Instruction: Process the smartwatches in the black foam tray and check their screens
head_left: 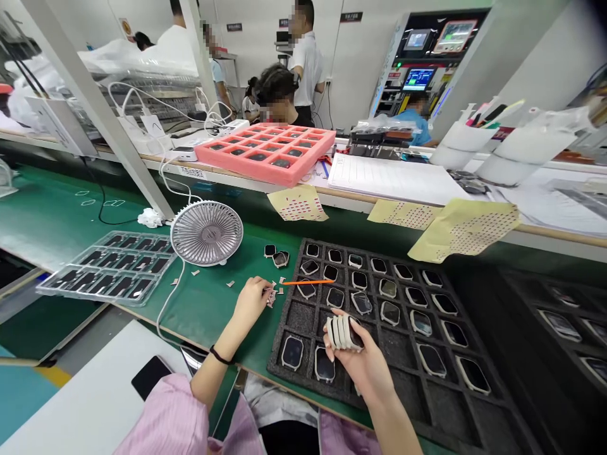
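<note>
My right hand [363,360] is wrapped round a stack of several watch cases [342,333], held over the black foam tray [396,346]. The cases stand side by side with their pale edges showing. My left hand [250,302] is on the green table, fingertips pinched together at a small heap of pinkish-white pieces [271,299]; what lies between the fingertips is too small to make out. An orange stick [308,282] rests across the tray's left edge. Many tray pockets hold watches with dark screens, such as one watch [293,352] at the front left. Two loose watches [281,259] lie behind the tray.
A round fan [207,234] with a white cable stands left of my hands, beside a clear plastic tray [111,268] of dark parts. A pink foam tray [265,151] and papers [393,180] are on the shelf ahead. A phone [150,377] lies at lower left. People are in the background.
</note>
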The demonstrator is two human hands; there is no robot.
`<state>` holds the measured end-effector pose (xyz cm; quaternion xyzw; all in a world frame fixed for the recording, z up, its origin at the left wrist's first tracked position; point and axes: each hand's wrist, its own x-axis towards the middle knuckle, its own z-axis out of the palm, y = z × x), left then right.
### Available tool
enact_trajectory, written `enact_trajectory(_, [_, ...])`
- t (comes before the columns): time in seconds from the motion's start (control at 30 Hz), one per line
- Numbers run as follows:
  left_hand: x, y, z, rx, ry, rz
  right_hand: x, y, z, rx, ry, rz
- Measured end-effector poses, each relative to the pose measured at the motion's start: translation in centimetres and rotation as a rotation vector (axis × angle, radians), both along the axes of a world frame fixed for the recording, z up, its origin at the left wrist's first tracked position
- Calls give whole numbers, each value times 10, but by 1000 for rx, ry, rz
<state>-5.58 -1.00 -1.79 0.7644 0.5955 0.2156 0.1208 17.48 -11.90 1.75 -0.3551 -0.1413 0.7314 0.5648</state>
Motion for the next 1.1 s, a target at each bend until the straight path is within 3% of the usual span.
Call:
enact_trajectory(0.17, [-1, -7, 23, 70, -130, -83, 3, 3, 6, 9, 60, 42])
enact_trajectory(0.3, [17, -34, 56, 196, -493, -445, 1, 6, 13, 27, 122, 122])
enact_trajectory(0.4, [34, -50, 76, 218, -516, -748, -1, 5, 19, 29, 157, 164])
enact_trajectory(0.5, [42, -55, 84, 193, -456, -908, -1, 3, 23, 29, 180, 184])
enact_trajectory(0.83, [43, -53, 92, 268, -452, -1141, 3, -3, 24, 28, 284, 285])
enact_trajectory(1.1, [38, -56, 106, 349, -376, -1122, 2, -5, 29, -4, 313, 333])
